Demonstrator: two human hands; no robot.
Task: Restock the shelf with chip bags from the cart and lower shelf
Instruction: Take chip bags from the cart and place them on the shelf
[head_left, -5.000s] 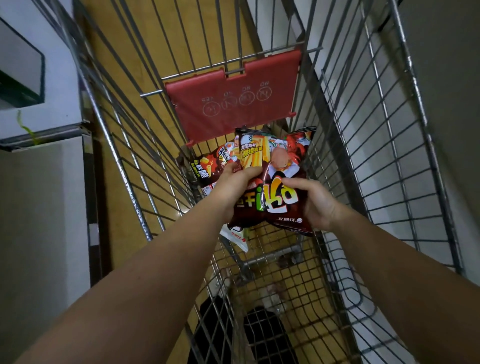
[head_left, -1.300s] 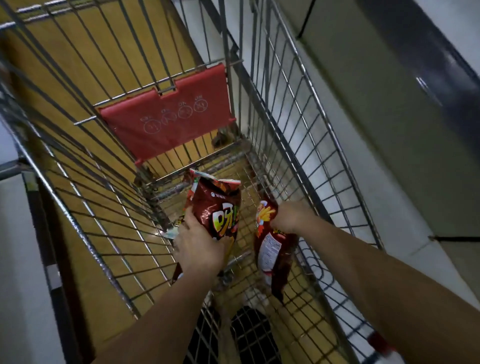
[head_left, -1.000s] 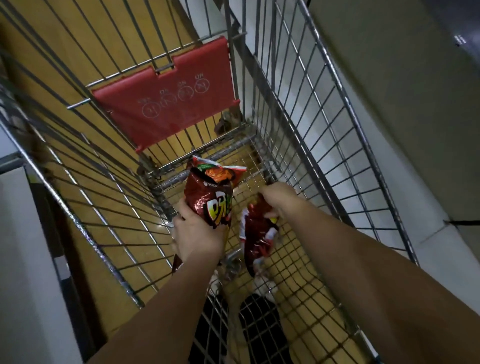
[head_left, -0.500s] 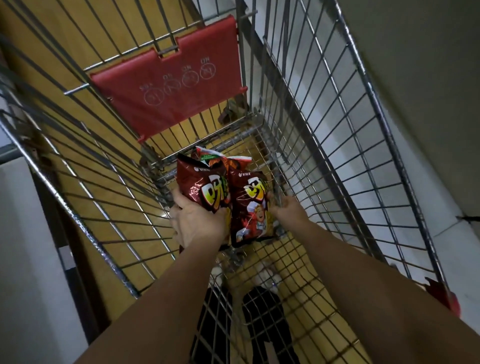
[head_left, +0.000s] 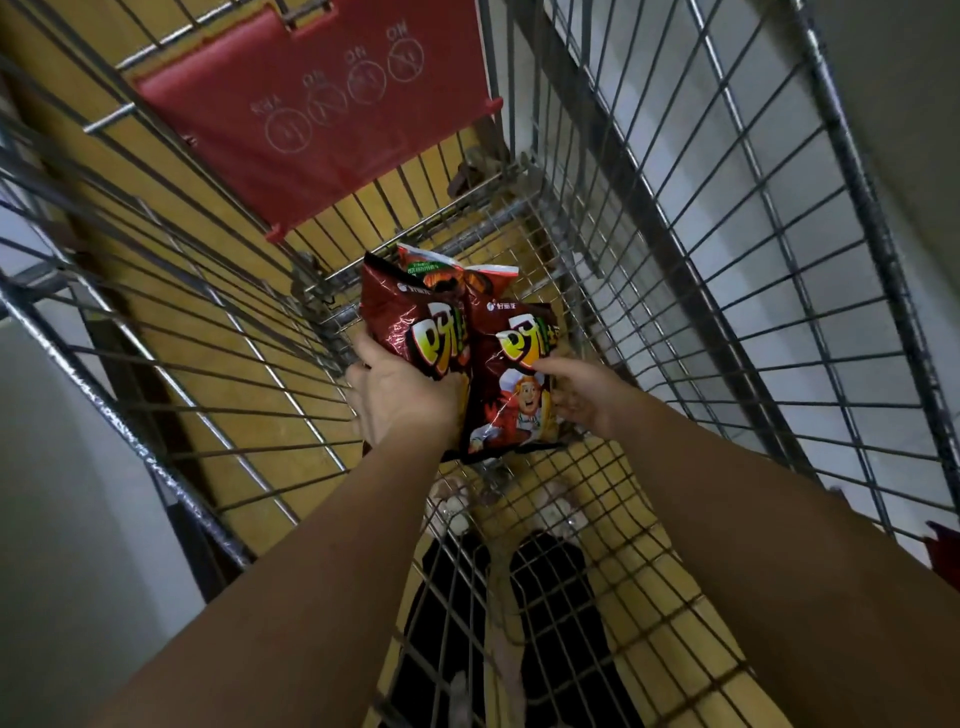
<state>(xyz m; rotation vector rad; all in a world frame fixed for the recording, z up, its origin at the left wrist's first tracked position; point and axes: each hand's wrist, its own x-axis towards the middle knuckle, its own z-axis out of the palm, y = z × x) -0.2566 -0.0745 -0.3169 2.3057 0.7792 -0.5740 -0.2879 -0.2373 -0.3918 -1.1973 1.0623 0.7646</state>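
Both my arms reach down into a wire shopping cart (head_left: 670, 291). My left hand (head_left: 400, 395) grips a dark red chip bag (head_left: 410, 322) from its left side. A second dark red chip bag (head_left: 511, 384), with a cartoon chef on it, stands right beside it, and my right hand (head_left: 582, 395) holds it by its right edge. The two bags touch and overlap slightly. Behind them the top of a third bag (head_left: 452, 273) with an orange and green label peeks out; what holds it is hidden.
The cart's red plastic seat flap (head_left: 322, 104) hangs at the far end. Wire walls rise close on both sides. Through the mesh floor I see yellow flooring and my dark trousers and shoes (head_left: 550, 597). A pale shelf unit (head_left: 62, 519) stands to the left.
My right hand brought the hanging bag up and turned it face up beside the left hand's bag. Both bags are now held together, higher in the cart.
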